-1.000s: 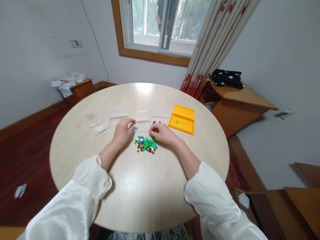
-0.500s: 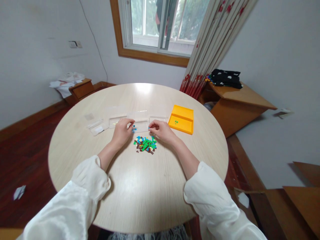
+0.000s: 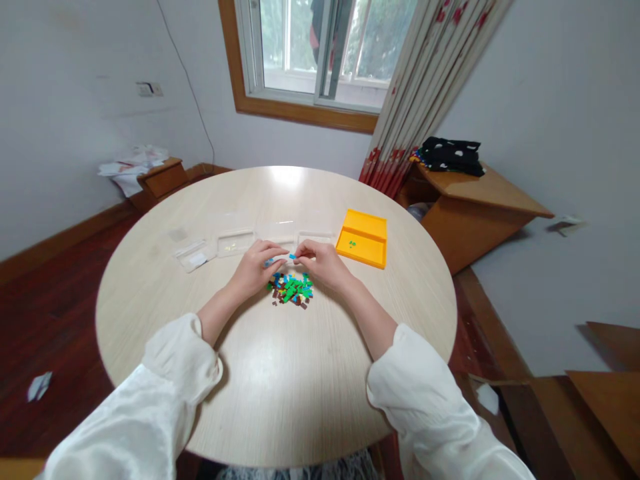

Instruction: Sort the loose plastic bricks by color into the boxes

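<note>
A small heap of green, blue and brown pieces (image 3: 291,291) lies in the middle of the round wooden table (image 3: 280,373). My left hand (image 3: 258,268) and my right hand (image 3: 321,262) meet just above the heap, fingers curled. Between their fingertips a tiny blue piece (image 3: 293,256) is pinched by my right hand; my left fingers are closed beside it over another blue bit. Behind the hands stand several clear plastic trays (image 3: 234,242). An orange tray (image 3: 364,238) with a few green pieces sits to the right.
A small clear lid or box (image 3: 193,255) lies at the left of the tray row. Beyond the table are a low wooden cabinet (image 3: 470,200) with dark cloth on the right, a curtain, a window, and a small stand with papers (image 3: 150,170) at the left.
My left hand has come away from the middle clear tray and moved right and toward me. Both hands have drawn together over the heap, now with a blue piece between the fingertips.
</note>
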A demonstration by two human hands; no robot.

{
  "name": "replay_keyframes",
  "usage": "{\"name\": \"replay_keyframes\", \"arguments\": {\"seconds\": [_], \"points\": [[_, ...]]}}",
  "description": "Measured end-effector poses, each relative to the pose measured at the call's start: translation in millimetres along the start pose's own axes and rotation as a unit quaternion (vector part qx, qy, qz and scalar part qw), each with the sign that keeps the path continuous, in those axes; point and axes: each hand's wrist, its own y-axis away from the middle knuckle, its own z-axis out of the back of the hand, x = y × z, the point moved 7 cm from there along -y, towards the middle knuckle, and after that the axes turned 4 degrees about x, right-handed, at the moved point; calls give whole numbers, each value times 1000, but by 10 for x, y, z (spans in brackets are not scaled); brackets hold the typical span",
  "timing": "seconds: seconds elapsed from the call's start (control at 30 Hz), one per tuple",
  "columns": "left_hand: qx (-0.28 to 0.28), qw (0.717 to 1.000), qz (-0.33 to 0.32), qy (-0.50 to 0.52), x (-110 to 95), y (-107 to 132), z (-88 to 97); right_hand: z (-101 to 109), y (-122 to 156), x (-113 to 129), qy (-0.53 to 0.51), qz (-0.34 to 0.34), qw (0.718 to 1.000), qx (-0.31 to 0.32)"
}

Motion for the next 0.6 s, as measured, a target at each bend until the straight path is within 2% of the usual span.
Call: {"name": "replay_keyframes", "arguments": {"seconds": [0.17,0.37,0.5,0.6], "points": [[8,1000,-17,17,-13,5,-38,-54,22,65,42,22,999,24],[-7,1000,-3,9,-14,1,-3,-30,17,51,45,28,999,8],[-32,999,32,-4,70,-3,48,40,2,-6,73,2,997,5],[-56,997,52,-19,151,6,84,59,-1,-88,115,-34,992,46]]}}
